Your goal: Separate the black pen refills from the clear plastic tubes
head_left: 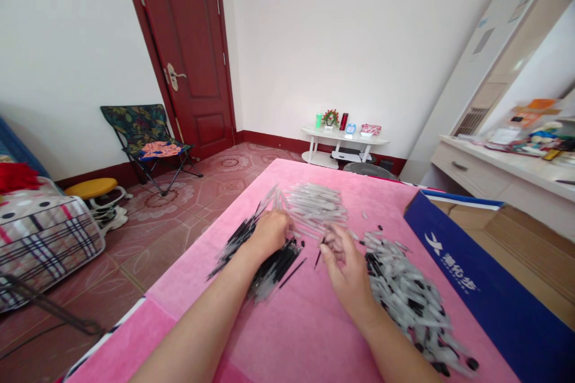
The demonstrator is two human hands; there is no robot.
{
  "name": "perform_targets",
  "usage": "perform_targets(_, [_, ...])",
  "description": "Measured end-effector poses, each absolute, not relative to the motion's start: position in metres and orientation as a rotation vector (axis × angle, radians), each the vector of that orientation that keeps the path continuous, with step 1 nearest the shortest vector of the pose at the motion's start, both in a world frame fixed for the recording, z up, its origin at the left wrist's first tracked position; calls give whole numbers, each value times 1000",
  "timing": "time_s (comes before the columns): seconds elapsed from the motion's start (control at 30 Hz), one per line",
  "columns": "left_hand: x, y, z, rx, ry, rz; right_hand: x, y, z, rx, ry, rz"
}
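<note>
My left hand [271, 232] is curled over a pile of thin black pen refills [279, 260] on the pink cloth; its fingertips are hidden, so what they pinch does not show. Between the thumb and fingers of my right hand [340, 251] is a slim dark pen refill [318, 258], pointing down and slightly blurred. Just beyond both hands lies a heap of clear whitish pen barrels [317, 202]. Right of my right hand spreads a pile of short translucent pen caps [406, 284] mixed with black pieces. One loose refill [293, 273] lies at the near edge of the refill pile.
An open blue cardboard box [476, 275] stands on the table's right side. The pink cloth [287, 335] covers the table. Farther off are a folding chair [144, 131], a yellow stool [92, 187], a low white stand [344, 136] and a drawer cabinet [489, 170].
</note>
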State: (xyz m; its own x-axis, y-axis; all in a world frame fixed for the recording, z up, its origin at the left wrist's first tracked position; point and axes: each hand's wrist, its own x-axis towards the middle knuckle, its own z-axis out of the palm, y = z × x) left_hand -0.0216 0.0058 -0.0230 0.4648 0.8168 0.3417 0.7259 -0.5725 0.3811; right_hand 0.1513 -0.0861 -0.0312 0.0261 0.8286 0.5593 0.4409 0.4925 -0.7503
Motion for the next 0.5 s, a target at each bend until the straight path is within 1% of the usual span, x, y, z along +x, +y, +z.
perform_targets(0.1, [-12,2,-12,2467,1248,888,162,-82,-10,-1055,-1276,558])
perform_targets(0.2, [3,-7,-4,2227,1096,1040,177,-80,13,-979,-1079,552])
perform_targets(0.33, [21,-21,-1,1900,857,1015,191,-82,31,-885,-951,493])
perform_targets(0.5, [31,-29,1,1656,752,986,192,-85,35,-877,-956,460])
